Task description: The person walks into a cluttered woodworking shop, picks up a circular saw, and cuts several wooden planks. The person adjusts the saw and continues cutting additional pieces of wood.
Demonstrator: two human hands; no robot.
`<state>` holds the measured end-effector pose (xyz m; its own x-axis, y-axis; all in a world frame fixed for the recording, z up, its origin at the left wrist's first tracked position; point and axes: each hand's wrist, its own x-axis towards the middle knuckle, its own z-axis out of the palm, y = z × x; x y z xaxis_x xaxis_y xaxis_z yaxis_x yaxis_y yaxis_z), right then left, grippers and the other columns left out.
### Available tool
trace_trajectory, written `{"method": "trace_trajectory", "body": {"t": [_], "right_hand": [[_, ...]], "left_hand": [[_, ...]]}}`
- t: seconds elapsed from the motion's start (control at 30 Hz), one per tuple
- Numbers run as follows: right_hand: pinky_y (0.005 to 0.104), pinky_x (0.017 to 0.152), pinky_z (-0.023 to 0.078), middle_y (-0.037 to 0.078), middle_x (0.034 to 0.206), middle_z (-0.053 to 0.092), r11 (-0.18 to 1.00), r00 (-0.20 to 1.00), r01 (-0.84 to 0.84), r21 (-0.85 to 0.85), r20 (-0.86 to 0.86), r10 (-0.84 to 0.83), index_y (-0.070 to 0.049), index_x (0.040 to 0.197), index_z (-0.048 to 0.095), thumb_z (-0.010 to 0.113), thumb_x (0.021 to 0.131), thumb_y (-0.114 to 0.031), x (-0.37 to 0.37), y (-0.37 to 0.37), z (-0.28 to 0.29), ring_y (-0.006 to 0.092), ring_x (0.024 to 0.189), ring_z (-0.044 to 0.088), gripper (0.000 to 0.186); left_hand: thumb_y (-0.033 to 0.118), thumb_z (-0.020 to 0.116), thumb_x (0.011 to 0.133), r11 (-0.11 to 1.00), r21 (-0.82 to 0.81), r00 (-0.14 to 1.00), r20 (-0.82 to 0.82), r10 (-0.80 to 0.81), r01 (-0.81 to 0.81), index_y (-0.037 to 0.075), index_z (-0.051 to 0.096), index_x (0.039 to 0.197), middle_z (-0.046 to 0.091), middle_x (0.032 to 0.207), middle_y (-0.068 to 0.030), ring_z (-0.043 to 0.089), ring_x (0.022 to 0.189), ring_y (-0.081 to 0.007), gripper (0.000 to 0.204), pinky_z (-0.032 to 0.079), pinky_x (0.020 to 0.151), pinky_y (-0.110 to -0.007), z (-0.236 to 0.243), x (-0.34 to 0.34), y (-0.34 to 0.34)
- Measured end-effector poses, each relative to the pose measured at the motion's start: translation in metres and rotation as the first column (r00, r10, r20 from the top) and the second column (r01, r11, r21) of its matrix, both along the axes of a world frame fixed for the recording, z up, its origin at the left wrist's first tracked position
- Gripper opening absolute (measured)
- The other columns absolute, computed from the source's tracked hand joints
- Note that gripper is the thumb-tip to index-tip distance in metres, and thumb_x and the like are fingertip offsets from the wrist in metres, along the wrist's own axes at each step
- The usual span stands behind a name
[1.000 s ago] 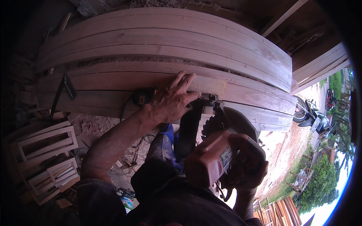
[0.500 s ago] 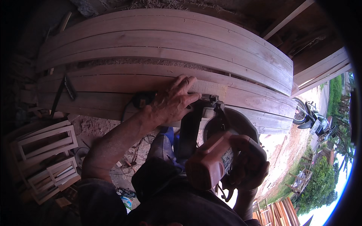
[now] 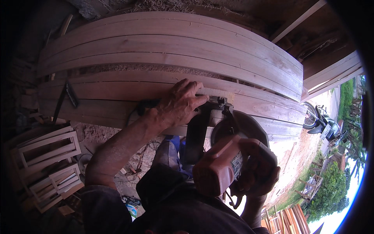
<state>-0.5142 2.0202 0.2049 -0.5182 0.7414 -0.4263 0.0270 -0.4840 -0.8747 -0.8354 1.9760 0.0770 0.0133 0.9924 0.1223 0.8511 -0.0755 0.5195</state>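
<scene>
My right hand (image 3: 259,181) is wrapped around the rear handle of an orange-brown circular saw (image 3: 214,171) with a dark round blade guard. The saw is tilted at the near edge of the planks, its dark base plate (image 3: 196,136) facing left. My left hand (image 3: 181,99) lies across the front of the saw, fingers bent over a short pale piece of wood (image 3: 218,93) and thumb beside the saw's front edge. That piece rests on the near planks (image 3: 269,107). The blade and the contact under my left palm are hidden.
Long planks (image 3: 156,43) lie side by side beyond a gap. A black angled tool (image 3: 66,95) lies at left, with a dark object (image 3: 147,104) beside my wrist. Wooden frames (image 3: 50,148) stand lower left. A motorcycle (image 3: 325,124) is outside at right, above stacked timber (image 3: 290,218).
Both hands keep their grips. The whole view has shifted slightly, and a little less of the short pale wood piece shows beside the saw's front edge.
</scene>
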Motion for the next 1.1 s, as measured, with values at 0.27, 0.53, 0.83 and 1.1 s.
{"method": "trace_trajectory", "body": {"t": [0.27,0.53,0.83,1.1], "right_hand": [[0.0237,0.044,0.039,0.013,0.094,0.064,0.998,0.998,-0.022,0.063,0.06,0.018,0.015,0.143,0.047,0.025,0.097,-0.081,-0.013,0.011,0.0,0.0088,0.049,0.048,0.108],[0.021,0.04,0.04,0.026,0.107,0.069,0.996,0.994,-0.019,0.083,-0.101,0.028,0.02,0.142,0.042,0.023,0.105,-0.069,-0.018,0.02,-0.004,0.0073,0.045,0.047,0.098],[0.0213,0.037,0.037,0.009,0.079,0.059,0.993,0.99,0.083,-0.079,-0.11,-0.092,0.018,0.14,0.044,0.028,0.102,-0.075,-0.014,0.009,-0.004,0.0058,0.042,0.043,0.102],[0.0207,0.035,0.039,0.024,0.109,0.069,0.998,0.997,-0.026,0.06,-0.072,0.03,0.021,0.137,0.045,0.032,0.1,-0.077,-0.026,0.002,0.009,0.0051,0.041,0.044,0.105]], "left_hand": [[0.017,0.087,0.076,1.0,-0.029,1.0,0.026,-0.006,0.007,0.012,0.073,0.117,0.059,0.118,-0.0056,0.058,0.113,-0.0266,0.044,0.052,0.102,-0.039,0.006,-0.006,0.009],[0.016,0.087,0.077,0.998,-0.057,0.999,0.045,-0.005,0.007,0.012,0.071,0.122,0.061,0.116,-0.0066,0.058,0.114,-0.0275,0.047,0.052,0.102,-0.04,0.006,-0.01,0.014],[0.021,0.086,0.079,1.0,0.014,0.999,-0.048,-0.004,0.005,0.013,0.073,0.124,0.059,0.137,-0.0088,0.055,0.127,-0.0291,0.047,0.046,0.113,-0.042,0.002,-0.008,0.014],[0.029,0.084,0.083,1.0,-0.024,0.993,-0.122,-0.006,0.004,0.016,0.074,0.126,0.04,0.161,-0.0105,0.035,0.151,-0.0308,0.046,0.026,0.127,-0.052,0.002,0.006,-0.003]]}}
